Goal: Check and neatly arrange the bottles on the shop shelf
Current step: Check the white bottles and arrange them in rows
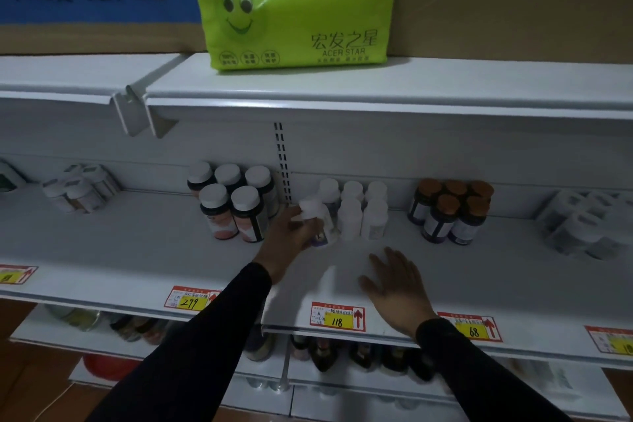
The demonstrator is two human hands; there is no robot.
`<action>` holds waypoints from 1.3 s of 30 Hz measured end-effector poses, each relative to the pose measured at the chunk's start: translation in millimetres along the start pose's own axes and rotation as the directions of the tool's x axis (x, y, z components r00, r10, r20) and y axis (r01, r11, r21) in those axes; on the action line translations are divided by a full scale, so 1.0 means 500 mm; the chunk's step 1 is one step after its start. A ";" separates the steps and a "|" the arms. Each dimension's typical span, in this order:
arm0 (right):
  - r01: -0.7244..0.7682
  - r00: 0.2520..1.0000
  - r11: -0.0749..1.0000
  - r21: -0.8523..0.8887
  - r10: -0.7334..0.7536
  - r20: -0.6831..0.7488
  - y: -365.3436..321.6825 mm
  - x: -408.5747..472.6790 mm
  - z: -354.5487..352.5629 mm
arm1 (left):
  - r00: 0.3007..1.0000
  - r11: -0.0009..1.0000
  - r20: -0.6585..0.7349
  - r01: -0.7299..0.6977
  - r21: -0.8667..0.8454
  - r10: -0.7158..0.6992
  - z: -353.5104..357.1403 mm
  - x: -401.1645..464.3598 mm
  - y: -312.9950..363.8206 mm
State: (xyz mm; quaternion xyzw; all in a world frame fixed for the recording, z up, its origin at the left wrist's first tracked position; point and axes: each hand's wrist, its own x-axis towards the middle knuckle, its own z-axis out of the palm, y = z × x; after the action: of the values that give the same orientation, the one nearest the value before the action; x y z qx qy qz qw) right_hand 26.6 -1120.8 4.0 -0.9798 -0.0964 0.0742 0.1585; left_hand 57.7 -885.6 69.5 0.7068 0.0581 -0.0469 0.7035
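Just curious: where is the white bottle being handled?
In the head view, the left hand grips the white bottle, tilted, mid-shelf, at the front left of the white bottles.

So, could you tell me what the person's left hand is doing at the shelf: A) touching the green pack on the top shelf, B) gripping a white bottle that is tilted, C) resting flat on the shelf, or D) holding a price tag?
B: the left hand is curled round a tilted white bottle at the left front of the white-bottle group, while the right hand hovers open over the shelf.
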 end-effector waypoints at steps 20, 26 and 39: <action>-0.021 0.998 0.239 0.971 0.056 0.007 -0.167 -0.050 -0.137 | 0.995 0.983 0.059 0.090 -0.157 -0.082 0.037 -0.071 0.053; -0.034 0.999 0.211 0.977 0.033 0.027 -0.170 -0.054 -0.139 | 0.994 0.980 0.071 0.097 -0.173 -0.086 0.037 -0.071 0.060; -0.276 0.956 -0.095 0.957 0.074 0.283 -0.181 -0.057 -0.150 | 0.989 0.962 0.089 0.136 -0.238 -0.118 0.037 -0.074 0.069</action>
State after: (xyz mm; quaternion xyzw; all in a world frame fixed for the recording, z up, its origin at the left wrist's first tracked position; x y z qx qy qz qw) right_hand -3.0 -1064.6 107.1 -0.5477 0.1065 0.2083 0.8033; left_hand 26.6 -904.8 108.7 0.6078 0.0824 -0.1108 0.7820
